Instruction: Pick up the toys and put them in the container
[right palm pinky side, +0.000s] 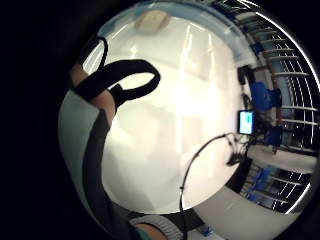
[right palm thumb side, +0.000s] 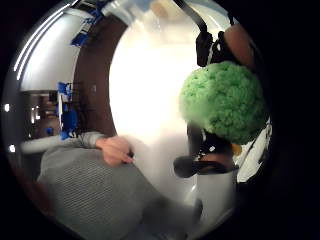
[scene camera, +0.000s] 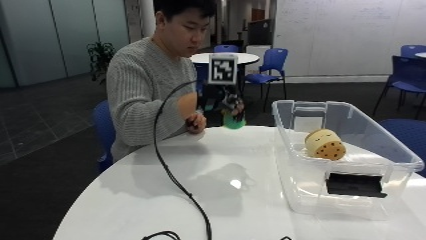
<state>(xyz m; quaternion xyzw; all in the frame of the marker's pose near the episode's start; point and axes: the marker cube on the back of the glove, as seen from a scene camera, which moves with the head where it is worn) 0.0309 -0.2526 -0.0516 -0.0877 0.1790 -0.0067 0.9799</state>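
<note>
Scanning from the left of the outside view, I see the person seated at the far left edge of the round white table (scene camera: 219, 185), the bare hand (scene camera: 195, 123) resting on the tabletop at that edge. Just right of it, my gloved right hand (scene camera: 229, 107) is raised above the table's far edge, its fingers curled round a fuzzy green ball (scene camera: 233, 121); in the thumb side palm view that ball (right palm thumb side: 223, 100) sits close against the palm with a finger on either side of it, so I read the hold as closed on it and the toy as clear of the table. Further right, the clear plastic bin (scene camera: 346, 165) stands along the table's right edge, apart from the hand. Inside it a yellow dotted toy (scene camera: 325, 144) lies against the right wall, and a black label (scene camera: 355, 184) shows on the bin's near wall.
</note>
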